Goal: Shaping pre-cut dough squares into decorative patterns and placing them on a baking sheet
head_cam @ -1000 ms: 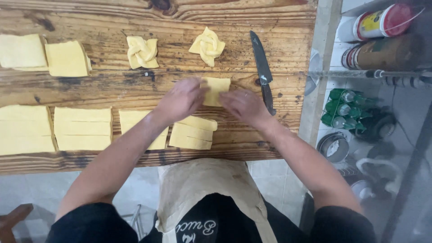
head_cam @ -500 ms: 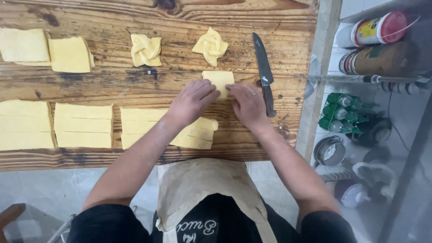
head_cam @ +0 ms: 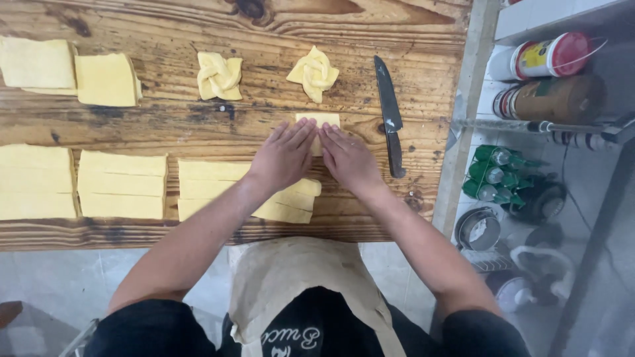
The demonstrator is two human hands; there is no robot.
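We have left hand (head_cam: 284,157) and right hand (head_cam: 348,158) flat, fingers extended, pressing the dough strip (head_cam: 318,123) on the wooden table (head_cam: 165,125) beside the knife (head_cam: 390,112). Nothing gripped, as far as the covered part shows. We keep pressure even, palms together.

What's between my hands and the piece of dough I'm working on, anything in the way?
Nothing visible. The left hand and right hand already lie flat on the dough piece. The knife lies off to the right, apart from both.
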